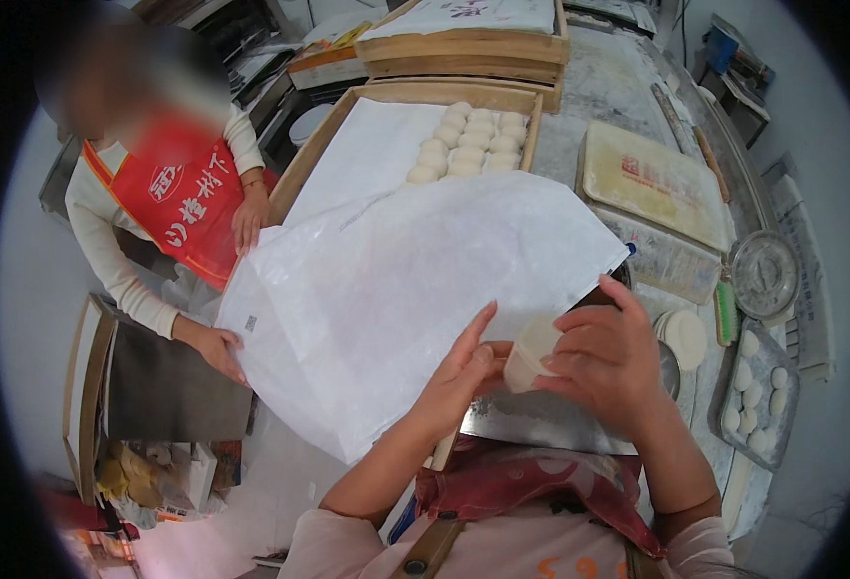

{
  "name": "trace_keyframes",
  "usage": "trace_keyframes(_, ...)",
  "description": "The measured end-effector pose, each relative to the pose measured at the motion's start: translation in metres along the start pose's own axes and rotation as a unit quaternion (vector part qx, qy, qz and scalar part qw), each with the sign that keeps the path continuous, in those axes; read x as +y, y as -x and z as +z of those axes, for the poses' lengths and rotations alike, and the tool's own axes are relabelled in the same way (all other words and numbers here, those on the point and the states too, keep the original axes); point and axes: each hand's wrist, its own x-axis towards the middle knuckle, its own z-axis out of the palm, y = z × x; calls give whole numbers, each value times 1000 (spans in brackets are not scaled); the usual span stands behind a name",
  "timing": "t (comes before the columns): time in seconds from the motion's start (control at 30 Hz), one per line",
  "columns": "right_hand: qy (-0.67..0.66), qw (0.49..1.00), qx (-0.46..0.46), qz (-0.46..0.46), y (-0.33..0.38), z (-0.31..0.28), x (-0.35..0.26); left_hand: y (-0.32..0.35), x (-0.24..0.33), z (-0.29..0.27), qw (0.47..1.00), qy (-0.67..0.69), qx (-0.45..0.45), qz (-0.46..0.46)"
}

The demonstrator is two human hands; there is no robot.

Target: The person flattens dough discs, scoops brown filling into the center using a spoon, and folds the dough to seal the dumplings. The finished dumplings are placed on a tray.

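Observation:
Low in front of me, both my hands are at a pale round piece [535,353] that looks like dough, tilted on edge with a thin rim. My right hand [606,355] curls its fingers and thumb around its right side. On the left edge, my left hand [459,381] grips with its lower fingers while one finger points upward. A white sheet [415,280] spreads just beyond my hands. It covers the near part of a wooden tray [313,145], where rows of round dough balls [473,140] show at the far end.
A person in a red apron stands at the left, a hand [215,349] on the sheet's edge. To the right are stacked pale discs [683,338], a lidded box [652,179], a green brush [726,314], a round clear lid [766,275] and a metal tray [755,398] of dough pieces.

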Motion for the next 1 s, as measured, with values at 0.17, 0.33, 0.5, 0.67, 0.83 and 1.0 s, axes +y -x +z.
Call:
trace_keyframes(0.17, -10, 998, -61, -16, -1, -6, -4, -1, 13, -6, 912, -352, -199, 65)
trace_keyframes(0.33, -15, 997, -53, 55, 3, -17, -2, -18, 29, -4, 872, -449, -129, 144)
trace_keyframes(0.5, 70, 975, -41, 205, 49, -53, 25, -58, 109, -42, 761, -593, 92, 248)
trace_keyframes(0.67, 119, 921, 43, 368, 138, -76, 60, -143, 202, -159, 529, -740, 258, 325)
trace_keyframes(0.83, 129, 864, 68, 482, 199, -85, 76, -201, 215, -275, 435, -805, 332, 230)
trace_keyframes(1.0, 129, 846, 36, 517, 204, -84, 83, -207, 166, -356, 637, -732, 188, 155)
